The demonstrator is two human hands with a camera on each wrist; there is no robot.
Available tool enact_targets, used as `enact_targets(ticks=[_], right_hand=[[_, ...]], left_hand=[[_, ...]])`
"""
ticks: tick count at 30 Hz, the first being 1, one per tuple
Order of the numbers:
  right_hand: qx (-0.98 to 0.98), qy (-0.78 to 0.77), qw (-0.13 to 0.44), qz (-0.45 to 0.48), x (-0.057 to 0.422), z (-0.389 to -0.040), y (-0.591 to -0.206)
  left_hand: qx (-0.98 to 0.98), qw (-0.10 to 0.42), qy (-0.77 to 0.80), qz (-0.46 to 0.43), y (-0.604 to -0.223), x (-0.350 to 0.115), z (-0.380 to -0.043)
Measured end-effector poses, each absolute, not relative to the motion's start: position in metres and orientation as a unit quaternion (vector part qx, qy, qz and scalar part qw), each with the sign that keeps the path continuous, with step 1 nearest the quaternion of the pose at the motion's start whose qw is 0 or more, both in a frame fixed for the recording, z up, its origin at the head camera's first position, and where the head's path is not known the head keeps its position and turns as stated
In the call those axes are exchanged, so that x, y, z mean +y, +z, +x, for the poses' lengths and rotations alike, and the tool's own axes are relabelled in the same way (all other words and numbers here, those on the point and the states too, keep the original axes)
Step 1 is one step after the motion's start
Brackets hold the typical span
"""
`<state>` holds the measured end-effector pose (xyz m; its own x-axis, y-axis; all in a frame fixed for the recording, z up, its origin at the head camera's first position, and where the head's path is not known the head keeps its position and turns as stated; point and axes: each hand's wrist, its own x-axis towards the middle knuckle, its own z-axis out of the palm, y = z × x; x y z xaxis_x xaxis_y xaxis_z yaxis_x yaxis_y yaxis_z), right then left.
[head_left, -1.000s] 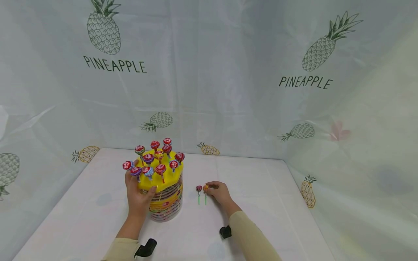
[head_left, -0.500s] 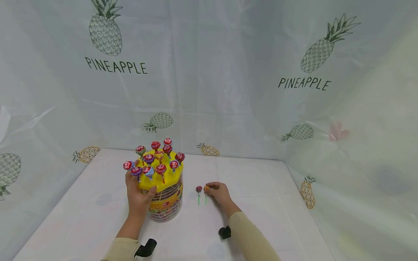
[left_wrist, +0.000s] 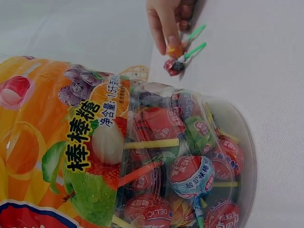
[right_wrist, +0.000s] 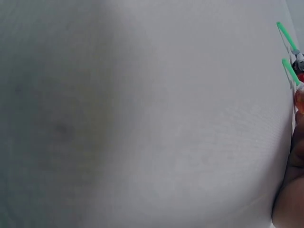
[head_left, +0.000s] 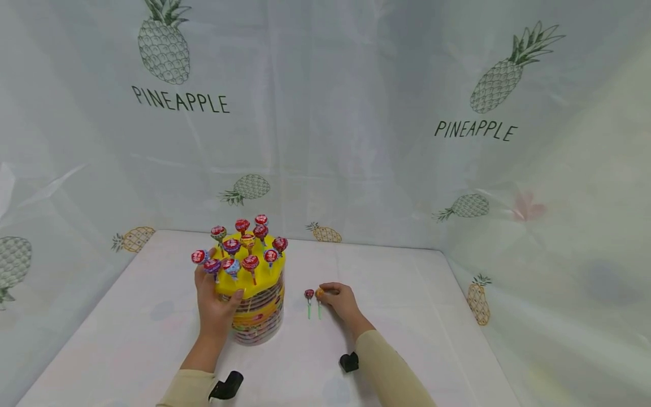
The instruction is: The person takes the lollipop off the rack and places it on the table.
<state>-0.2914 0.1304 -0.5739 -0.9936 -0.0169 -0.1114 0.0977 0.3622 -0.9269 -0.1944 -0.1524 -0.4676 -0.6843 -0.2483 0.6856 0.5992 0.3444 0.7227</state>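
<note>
A tall clear jar (head_left: 258, 319) of lollipops stands on the left half of the table. Its yellow lid (head_left: 264, 282) has several wrapped lollipops (head_left: 250, 264) stuck upright in it. My left hand (head_left: 216, 310) grips the jar at the lid, thumb on the near side and fingers round the left. On the table to the right lie two lollipops with green sticks, side by side. My right hand (head_left: 343, 301) pinches the orange-wrapped one (head_left: 319, 294) by its candy head. Just left of it is the dark red one (head_left: 308, 294), also visible in the left wrist view (left_wrist: 174, 67).
The white-covered table (head_left: 407, 339) ends at the back against a hanging curtain (head_left: 346, 113) printed with pineapples. More wrapped lollipops (left_wrist: 192, 175) show through the jar's clear wall in the left wrist view. Black wrist mounts (head_left: 227, 386) sit by both sleeves.
</note>
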Motion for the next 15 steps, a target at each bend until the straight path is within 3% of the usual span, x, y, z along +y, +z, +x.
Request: enact_targets(ticks=[8, 15], right_hand=[[0.81, -0.582, 0.065, 0.023, 0.136, -0.291, -0.562], [0.785, -0.617, 0.055, -0.014, 0.131, -0.288, -0.515]], left_hand=[[-0.731, 0.367, -0.566, -0.102, -0.453, -0.147, -0.184], [-0.727, 0.376, -0.563, -0.11, -0.45, -0.143, -0.182]])
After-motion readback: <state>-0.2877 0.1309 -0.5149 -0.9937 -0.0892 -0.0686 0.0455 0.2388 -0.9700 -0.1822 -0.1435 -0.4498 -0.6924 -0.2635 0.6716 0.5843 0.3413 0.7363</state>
